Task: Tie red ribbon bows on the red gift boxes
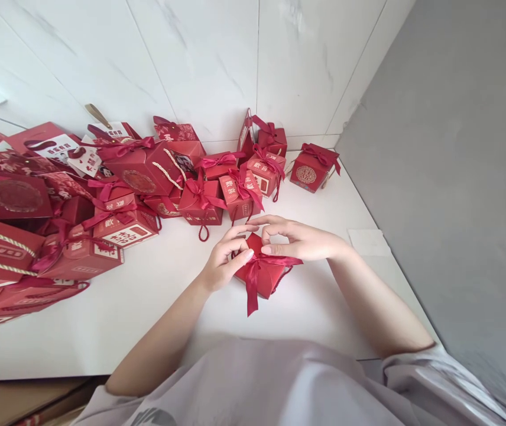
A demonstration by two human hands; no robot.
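Observation:
A small red gift box (265, 285) with a dark red cord handle sits on the white table, close in front of my body. A crimson satin ribbon (252, 293) is tied in a bow across its top, with one tail hanging toward me and another pointing right. My left hand (226, 259) is at the box's left side, thumb and curled fingers closed at the bow. From the right, my right hand (299, 239) reaches over the box, thumb and index finger pinched near the knot, the other fingers stretched across the far side. The fingers partly hide the bow's loops.
Several red gift boxes (202, 201) with ribbons crowd the back and left of the white table (155, 319). A lone red box (312, 168) stands at the back right. White marbled tiles (217, 59) rise behind; a pale paper piece (369, 242) lies near the right edge.

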